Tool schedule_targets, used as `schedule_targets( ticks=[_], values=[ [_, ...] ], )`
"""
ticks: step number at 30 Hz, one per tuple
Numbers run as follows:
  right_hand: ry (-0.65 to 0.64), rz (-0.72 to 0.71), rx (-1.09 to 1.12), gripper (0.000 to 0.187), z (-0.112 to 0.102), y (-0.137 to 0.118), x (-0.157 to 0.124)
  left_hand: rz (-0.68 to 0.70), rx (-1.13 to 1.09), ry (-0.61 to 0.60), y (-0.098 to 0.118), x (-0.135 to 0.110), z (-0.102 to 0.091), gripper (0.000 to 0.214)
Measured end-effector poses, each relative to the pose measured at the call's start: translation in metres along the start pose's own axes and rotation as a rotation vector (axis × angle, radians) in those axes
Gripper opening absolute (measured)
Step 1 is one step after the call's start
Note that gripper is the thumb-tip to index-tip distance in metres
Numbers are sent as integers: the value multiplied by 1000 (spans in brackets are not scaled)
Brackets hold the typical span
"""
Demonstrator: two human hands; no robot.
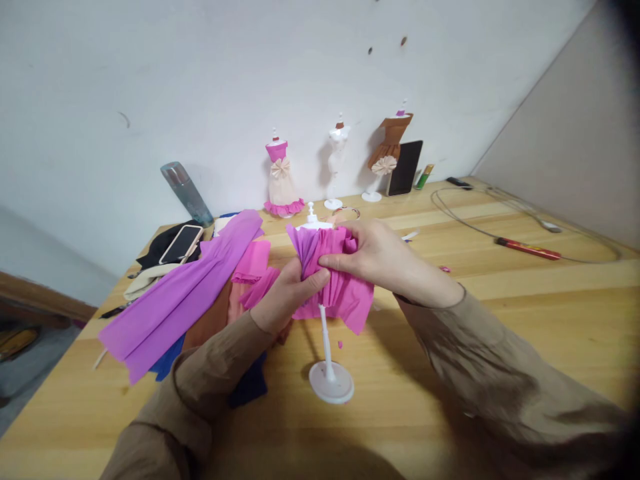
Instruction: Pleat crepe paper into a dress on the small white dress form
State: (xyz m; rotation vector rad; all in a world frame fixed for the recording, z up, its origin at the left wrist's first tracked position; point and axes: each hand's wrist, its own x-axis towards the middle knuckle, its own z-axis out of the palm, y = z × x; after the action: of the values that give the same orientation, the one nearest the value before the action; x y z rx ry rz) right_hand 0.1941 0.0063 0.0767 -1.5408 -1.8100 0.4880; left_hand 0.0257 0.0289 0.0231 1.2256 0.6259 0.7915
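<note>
A small white doll mannequin stands upright on a round base (331, 383) near the table's middle. Pink crepe paper (353, 303) is gathered in folds around its torso, with a purple pleated piece (301, 241) at the upper left. My left hand (293, 290) pinches the paper from the left, its thumb pressed on the front. From the right, my right hand (377, 257) grips the folds between thumb and fingers. Both thumbs meet near the front of the torso. My other fingertips are hidden behind the paper. The mannequin's neck peg (311, 212) shows above.
Loose purple crepe paper (195, 290) lies over a pile at left, beside a phone (181, 245) and a spray bottle (186, 193). Behind stand a pink-dressed mannequin (280, 180), a bare mannequin (337, 163) and a brown-dressed mannequin (393, 143). A cable (460, 223) with a red stick (529, 249) lies right.
</note>
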Motion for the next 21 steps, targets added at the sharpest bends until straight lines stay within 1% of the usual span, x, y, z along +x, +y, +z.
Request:
schedule_targets(
  ticks=[3,7,9,12,15,17,21],
  values=[
    [16,8,-2,33,2,0,0,40,49,10,2,0,4,31],
    [22,21,16,31,4,0,-1,36,20,15,2,1,6,30],
    [-5,17,64,29,2,0,-2,19,6,26,1,1,5,30],
    [-80,-26,146,24,-3,2,-3,-12,6,54,1,0,3,26],
    [-143,-53,165,17,-7,6,-3,-24,30,64,0,0,2,21],
    [-150,-53,162,16,-8,8,-2,-33,46,73,0,0,1,21],
    [-134,-39,142,20,-7,10,0,-17,40,69,1,0,3,20]
  ],
)
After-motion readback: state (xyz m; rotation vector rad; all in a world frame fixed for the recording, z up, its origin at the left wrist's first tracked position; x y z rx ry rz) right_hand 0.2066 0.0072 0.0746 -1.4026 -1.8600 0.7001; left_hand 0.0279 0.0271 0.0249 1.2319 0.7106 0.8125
